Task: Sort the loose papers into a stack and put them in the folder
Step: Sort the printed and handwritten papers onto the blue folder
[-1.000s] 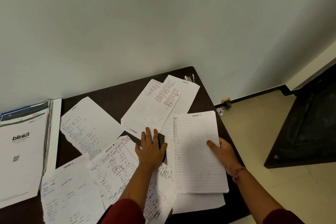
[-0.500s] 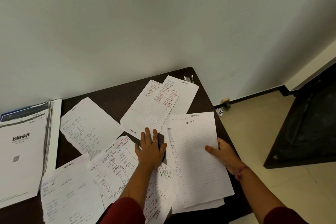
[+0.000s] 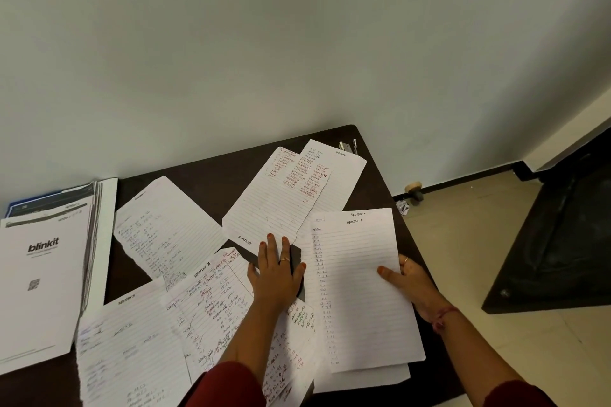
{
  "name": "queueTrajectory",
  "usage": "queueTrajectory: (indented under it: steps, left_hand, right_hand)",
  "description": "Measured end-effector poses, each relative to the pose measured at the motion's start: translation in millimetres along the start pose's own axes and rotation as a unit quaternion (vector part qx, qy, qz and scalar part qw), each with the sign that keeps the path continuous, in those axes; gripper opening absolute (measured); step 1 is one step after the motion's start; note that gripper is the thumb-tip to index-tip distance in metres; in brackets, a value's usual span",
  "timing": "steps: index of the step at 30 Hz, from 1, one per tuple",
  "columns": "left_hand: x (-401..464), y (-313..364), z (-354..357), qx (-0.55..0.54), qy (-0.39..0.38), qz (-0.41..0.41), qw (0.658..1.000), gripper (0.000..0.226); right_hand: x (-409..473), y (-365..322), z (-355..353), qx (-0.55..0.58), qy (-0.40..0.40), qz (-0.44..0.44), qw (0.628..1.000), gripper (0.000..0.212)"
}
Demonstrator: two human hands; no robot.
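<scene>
Lying long axis toward the wall, heading at the far end, the top sheet (image 3: 360, 287) sits on another sheet at the dark table's (image 3: 205, 182) right edge. Your right hand (image 3: 408, 284) pinches its right edge; your left hand (image 3: 276, 274) rests flat, fingers spread, on scattered papers (image 3: 211, 311). The folder (image 3: 39, 284) lies far left.

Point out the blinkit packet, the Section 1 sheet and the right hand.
blinkit packet (image 3: 39, 294): head view, white front face.
Section 1 sheet (image 3: 360, 291): head view, middle of lined page.
right hand (image 3: 411, 284): head view, palm gripping sheet's edge.
</scene>
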State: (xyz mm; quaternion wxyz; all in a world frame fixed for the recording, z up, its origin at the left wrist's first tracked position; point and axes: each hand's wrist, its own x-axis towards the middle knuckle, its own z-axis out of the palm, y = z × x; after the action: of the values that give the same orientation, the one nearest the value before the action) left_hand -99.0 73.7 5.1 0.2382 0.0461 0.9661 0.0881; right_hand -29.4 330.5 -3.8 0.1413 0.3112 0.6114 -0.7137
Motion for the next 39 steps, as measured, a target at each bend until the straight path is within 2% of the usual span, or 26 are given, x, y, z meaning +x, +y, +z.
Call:
queueTrajectory:
  steps: [9,15,22,24,28,31,35,39]
  left_hand:
    - [1,-2,1,-0.014,-0.004,0.003,1.000,0.070]
    - [2,-7,4,-0.062,0.002,0.014,0.998,0.068]
    - [-23,-29,13,-0.139,0.108,0.052,0.983,0.064]
    - [-39,-39,15,-0.151,0.142,0.045,0.977,0.072]
    - [-75,-60,23,-0.124,0.178,0.004,0.976,0.062]
    - [-103,-80,36,-0.101,0.154,-0.032,0.982,0.064]
    - [-124,-107,55,-0.012,0.085,-0.051,0.995,0.070]
    - [-133,-118,65,0.038,0.015,-0.008,0.999,0.071]
  right_hand:
    - [-2,-3,2,0.003,0.006,0.000,1.000,0.025]
    - [-3,-3,4,0.001,0.013,0.002,1.000,0.023]
    - [-6,-2,5,-0.007,0.015,-0.005,1.000,0.029]
    - [-7,-2,6,-0.009,0.019,-0.006,1.000,0.025]
    - [-9,-4,10,-0.022,0.033,-0.008,0.999,0.022]
    - [-14,-11,15,-0.040,0.049,-0.012,0.998,0.021]
    - [-15,-19,21,-0.024,0.065,0.000,0.998,0.024]
    - [-17,-28,29,0.017,0.080,0.014,0.997,0.032]
